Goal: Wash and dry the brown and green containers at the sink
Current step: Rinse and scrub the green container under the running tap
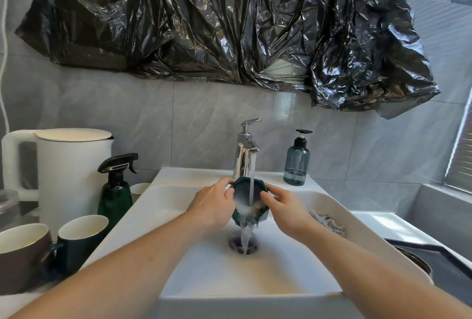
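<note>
A dark green container (244,194) is held tilted under the running chrome faucet (245,151), above the white sink (209,262). Water and foam run through it and pour from its lower edge onto the drain (242,243). My left hand (213,206) grips its left rim, with the thumb over the edge. My right hand (283,210) grips its right rim. A brown mug (21,255) and a green mug (81,239) stand on the counter at the lower left.
A white kettle (63,165) and a green spray bottle (116,191) stand left of the sink. A blue soap dispenser (297,163) is behind the basin at right. A grey cloth (328,221) lies on the sink's right rim. Black plastic sheeting (229,20) covers the wall above.
</note>
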